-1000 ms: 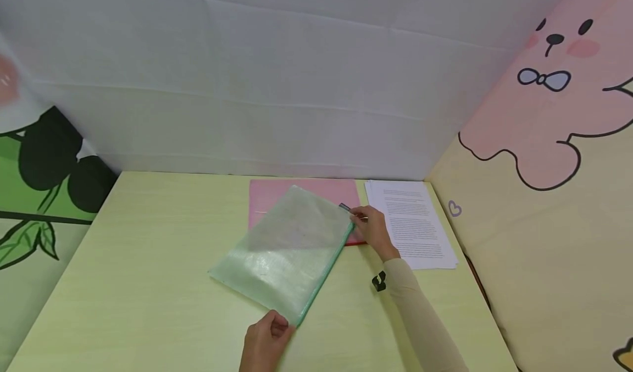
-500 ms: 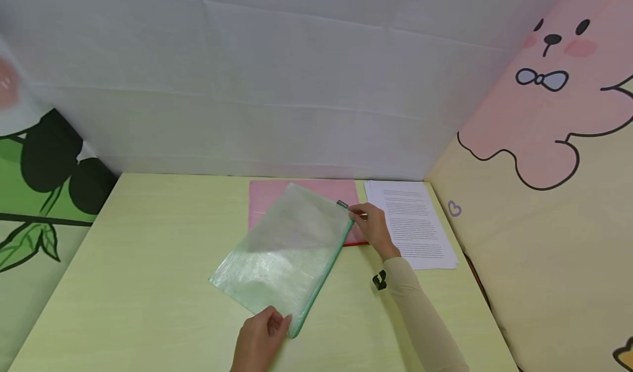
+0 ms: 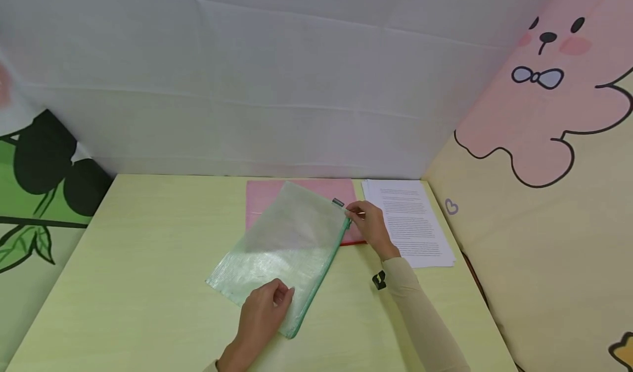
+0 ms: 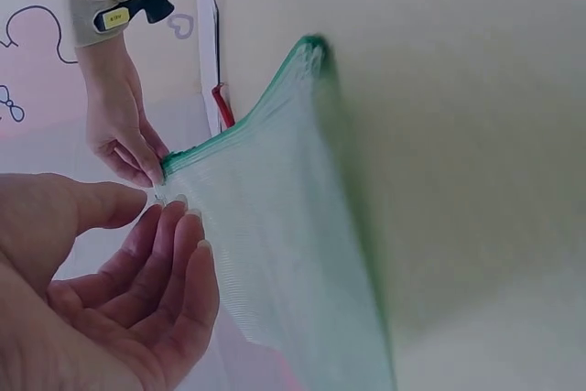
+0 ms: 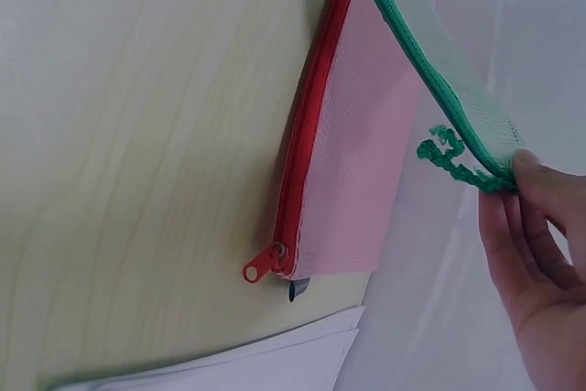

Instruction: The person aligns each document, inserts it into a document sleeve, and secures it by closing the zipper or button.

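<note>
A translucent pale-green zip pouch (image 3: 292, 234) slants over the table, its green zipper edge (image 5: 417, 61) facing right. My right hand (image 3: 372, 226) pinches the pouch's upper right corner between thumb and fingers, near a small dark tab (image 3: 338, 202). Frayed green threads (image 5: 447, 157) dangle from that held corner. Over the lower part of the pouch is my left hand (image 3: 263, 312), its fingers loosely bent. The left wrist view shows a gap between that thumb and the fingers (image 4: 188, 263), with nothing held. The pouch's near corner stands free of both hands.
Beneath and behind the green pouch lies a pink pouch (image 3: 262, 193) with a red zipper (image 5: 309, 116). A stack of printed paper (image 3: 412, 223) is at the table's back right. White cloth (image 3: 277, 86) closes off the back, and a decorated panel (image 3: 534, 223) the right side.
My left hand has let go of the pouch's near corner and moved up over its lower part. That corner has swung slightly left and nearer. My right hand keeps its pinch.
</note>
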`<state>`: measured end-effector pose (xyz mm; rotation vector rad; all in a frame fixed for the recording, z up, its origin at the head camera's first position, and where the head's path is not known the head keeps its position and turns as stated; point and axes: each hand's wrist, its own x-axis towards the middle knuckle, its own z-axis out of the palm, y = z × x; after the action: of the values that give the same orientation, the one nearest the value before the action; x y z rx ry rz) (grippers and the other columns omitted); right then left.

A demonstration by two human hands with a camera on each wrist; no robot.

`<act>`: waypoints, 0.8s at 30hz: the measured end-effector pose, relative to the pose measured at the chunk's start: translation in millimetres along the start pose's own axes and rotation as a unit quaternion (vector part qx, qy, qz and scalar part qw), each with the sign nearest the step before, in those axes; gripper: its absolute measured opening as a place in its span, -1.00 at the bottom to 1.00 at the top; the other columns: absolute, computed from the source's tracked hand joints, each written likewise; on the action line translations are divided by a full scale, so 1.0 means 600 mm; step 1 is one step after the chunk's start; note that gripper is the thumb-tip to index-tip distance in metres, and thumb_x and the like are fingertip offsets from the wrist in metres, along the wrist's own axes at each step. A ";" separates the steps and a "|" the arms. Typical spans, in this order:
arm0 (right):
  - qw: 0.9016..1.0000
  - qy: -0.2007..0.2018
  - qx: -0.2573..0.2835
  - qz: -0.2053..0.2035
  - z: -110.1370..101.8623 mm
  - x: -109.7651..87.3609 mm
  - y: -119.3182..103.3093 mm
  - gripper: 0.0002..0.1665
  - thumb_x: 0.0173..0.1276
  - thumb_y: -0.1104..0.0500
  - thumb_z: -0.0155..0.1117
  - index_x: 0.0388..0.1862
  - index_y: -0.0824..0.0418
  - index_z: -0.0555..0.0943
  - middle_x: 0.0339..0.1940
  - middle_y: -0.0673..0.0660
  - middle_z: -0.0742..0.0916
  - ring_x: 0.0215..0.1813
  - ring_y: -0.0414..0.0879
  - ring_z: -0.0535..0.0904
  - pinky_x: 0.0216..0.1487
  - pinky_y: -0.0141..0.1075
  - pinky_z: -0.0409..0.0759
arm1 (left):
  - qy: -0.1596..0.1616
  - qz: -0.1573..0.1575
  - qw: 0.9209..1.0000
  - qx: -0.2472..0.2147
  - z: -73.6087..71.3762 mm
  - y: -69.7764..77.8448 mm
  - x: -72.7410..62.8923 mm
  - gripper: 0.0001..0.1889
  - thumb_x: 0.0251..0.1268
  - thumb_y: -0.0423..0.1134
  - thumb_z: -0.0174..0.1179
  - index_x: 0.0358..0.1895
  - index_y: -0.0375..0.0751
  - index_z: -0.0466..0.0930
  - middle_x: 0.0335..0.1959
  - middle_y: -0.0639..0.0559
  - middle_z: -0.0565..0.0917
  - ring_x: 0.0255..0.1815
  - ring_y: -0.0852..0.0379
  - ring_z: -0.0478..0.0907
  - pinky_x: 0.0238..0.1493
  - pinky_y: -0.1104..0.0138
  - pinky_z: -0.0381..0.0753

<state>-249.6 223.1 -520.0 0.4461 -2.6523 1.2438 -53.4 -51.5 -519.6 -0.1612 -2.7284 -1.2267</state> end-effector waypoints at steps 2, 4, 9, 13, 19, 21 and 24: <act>1.000 0.001 0.000 0.000 -0.001 0.000 -0.001 -0.88 0.43 0.31 0.37 -0.11 0.31 0.72 -0.19 0.17 0.75 -0.07 0.07 0.73 -0.02 -0.12 0.74 | 0.007 0.014 1.000 0.004 -0.001 0.002 0.012 -0.83 0.32 -0.29 0.37 -0.43 -0.09 0.62 -0.55 0.25 0.61 -0.53 0.34 0.51 -0.53 0.44 0.49; 1.000 0.000 0.000 -0.002 -0.002 -0.001 -0.003 -0.88 0.43 0.30 0.37 -0.10 0.31 0.72 -0.17 0.18 0.75 -0.06 0.07 0.72 -0.01 -0.13 0.74 | 0.012 0.026 1.000 0.009 -0.001 0.003 0.024 -0.85 0.32 -0.30 0.38 -0.42 -0.10 0.63 -0.54 0.23 0.61 -0.51 0.30 0.54 -0.52 0.43 0.51; 1.000 -0.001 0.003 -0.011 -0.003 -0.001 -0.006 -0.87 0.43 0.30 0.37 -0.08 0.30 0.72 -0.16 0.17 0.74 -0.03 0.05 0.71 -0.01 -0.17 0.74 | 0.026 0.039 0.999 0.014 -0.004 0.006 0.054 -0.90 0.31 -0.31 0.38 -0.38 -0.14 0.67 -0.49 0.16 0.64 -0.44 0.15 0.62 -0.45 0.37 0.57; 1.000 -0.001 0.000 -0.029 -0.003 -0.002 -0.009 -0.87 0.42 0.31 0.37 -0.08 0.30 0.71 -0.17 0.17 0.73 -0.05 0.05 0.72 -0.02 -0.18 0.74 | 0.034 0.050 0.998 0.009 -0.006 0.009 0.075 -0.93 0.29 -0.35 0.37 -0.35 -0.17 0.69 -0.45 0.10 0.65 -0.37 0.07 0.63 -0.37 0.28 0.60; 0.998 0.003 0.005 -0.057 -0.004 -0.003 -0.014 -0.87 0.42 0.32 0.38 -0.10 0.31 0.72 -0.19 0.17 0.72 -0.09 0.05 0.72 -0.01 -0.17 0.74 | 0.047 0.067 0.996 0.018 -0.003 0.011 0.102 -0.94 0.28 -0.35 0.40 -0.31 -0.25 0.70 -0.38 -0.01 0.68 -0.31 0.01 0.64 -0.30 0.20 0.64; 0.998 0.007 0.006 -0.065 -0.004 -0.003 -0.016 -0.87 0.41 0.33 0.38 -0.10 0.32 0.72 -0.19 0.17 0.72 -0.09 0.04 0.72 -0.01 -0.17 0.74 | 0.048 0.071 0.996 0.019 -0.002 0.012 0.110 -0.92 0.28 -0.34 0.40 -0.28 -0.28 0.71 -0.37 -0.03 0.69 -0.30 -0.01 0.64 -0.29 0.18 0.65; 0.997 0.011 0.005 -0.073 -0.004 -0.003 -0.019 -0.88 0.40 0.34 0.38 -0.11 0.33 0.72 -0.19 0.17 0.72 -0.09 0.04 0.71 -0.01 -0.18 0.74 | 0.048 0.074 0.996 0.020 0.000 0.013 0.123 -0.90 0.28 -0.33 0.40 -0.24 -0.31 0.72 -0.34 -0.08 0.70 -0.27 -0.05 0.65 -0.27 0.15 0.66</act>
<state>-244.0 218.3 -510.7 0.6110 -2.5450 1.2105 -124.7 -43.5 -501.2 -0.2869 -2.6041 -1.1083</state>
